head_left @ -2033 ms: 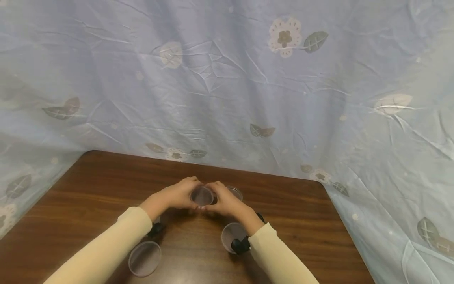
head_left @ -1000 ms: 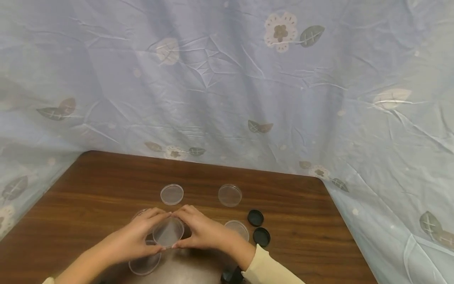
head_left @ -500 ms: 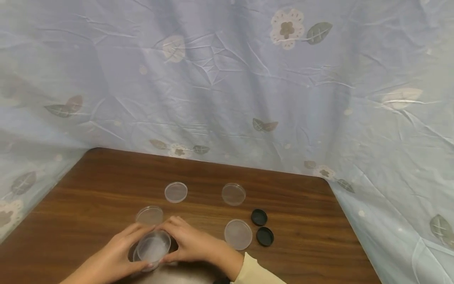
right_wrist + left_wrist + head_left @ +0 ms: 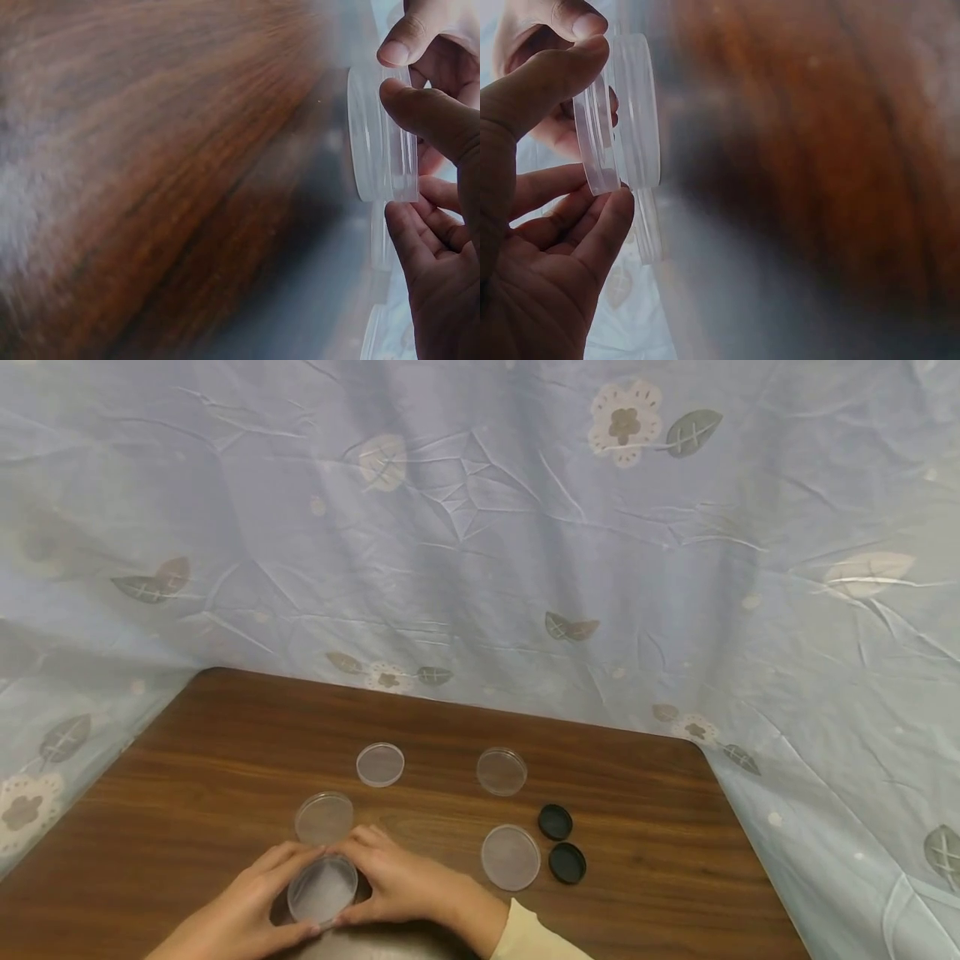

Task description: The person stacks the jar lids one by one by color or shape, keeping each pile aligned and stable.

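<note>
Both hands pinch a clear round dish (image 4: 322, 890) from its two sides at the table's near left. My left hand (image 4: 251, 902) grips its left edge, my right hand (image 4: 401, 881) its right edge, thumbs in front and fingers behind. In the left wrist view the upper clear piece (image 4: 594, 139), between the fingers of the left hand (image 4: 555, 225), lies against a wider clear dish (image 4: 639, 112) on the table. The right wrist view shows the right hand (image 4: 446, 262) at the upper piece (image 4: 405, 150), also against the wider dish (image 4: 365, 135).
Just behind the hands lies a clear dish (image 4: 324, 819). Farther back are two more, one left (image 4: 380, 765) and one right (image 4: 502, 772). Right of the right hand sit another clear dish (image 4: 511, 857) and two black round caps (image 4: 555, 822) (image 4: 567, 863). A patterned cloth (image 4: 480, 552) hangs behind the table.
Both hands have carried the clear piece from the table's back middle toward the near left, down onto the dish there. Since half a second ago it has lined up more closely with that dish.
</note>
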Tool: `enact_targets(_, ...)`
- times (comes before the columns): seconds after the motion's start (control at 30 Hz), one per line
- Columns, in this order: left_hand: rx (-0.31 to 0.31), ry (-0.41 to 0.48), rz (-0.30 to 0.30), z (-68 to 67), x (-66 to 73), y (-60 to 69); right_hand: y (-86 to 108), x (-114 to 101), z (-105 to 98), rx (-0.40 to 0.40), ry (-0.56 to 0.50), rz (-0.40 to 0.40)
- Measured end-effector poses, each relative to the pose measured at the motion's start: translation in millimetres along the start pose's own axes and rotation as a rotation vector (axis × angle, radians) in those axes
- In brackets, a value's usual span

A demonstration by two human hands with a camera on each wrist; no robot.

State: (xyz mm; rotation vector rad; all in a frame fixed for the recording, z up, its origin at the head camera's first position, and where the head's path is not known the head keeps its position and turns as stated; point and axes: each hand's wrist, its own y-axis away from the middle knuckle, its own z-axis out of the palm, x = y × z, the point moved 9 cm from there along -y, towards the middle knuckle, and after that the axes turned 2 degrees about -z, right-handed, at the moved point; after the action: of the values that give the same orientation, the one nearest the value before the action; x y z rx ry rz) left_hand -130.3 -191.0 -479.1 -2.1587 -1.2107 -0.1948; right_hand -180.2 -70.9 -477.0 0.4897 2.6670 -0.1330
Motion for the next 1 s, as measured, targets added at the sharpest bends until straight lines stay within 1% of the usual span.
enact_targets(0.2, 0.003, -0.033, 0.012, 2.3, 0.2, 0.1, -0.2, 0, 2, 0.009, 0.039, -0.014)
enact_targets(0.47, -0.001, -0.046, 0.025, 3.0, 0.3, 1.1, -1.3, -1, 4, 0.027, 0.069, -0.024)
enact_targets(0.57, -0.017, -0.043, 0.025, 4.7, 0.3, 1.3, -1.2, -2, 4, 0.036, 0.083, -0.029)
enact_targets(0.67, -0.046, -0.039, 0.013, 7.4, -0.4, 1.0, -1.5, -2, 5, 0.042, 0.099, -0.032)
enact_targets(0.8, -0.068, -0.06, 0.002, 10.8, -1.1, 1.2, -1.7, -2, 5, 0.045, 0.111, -0.034)
enact_targets(0.87, -0.065, -0.069, 0.012, 11.8, -1.0, 1.6, -1.4, -2, 5, 0.046, 0.113, -0.036)
enact_targets(1.0, -0.069, -0.055, 0.029, 13.7, -1.8, 2.8, -0.7, -1, 6, 0.041, 0.102, -0.031)
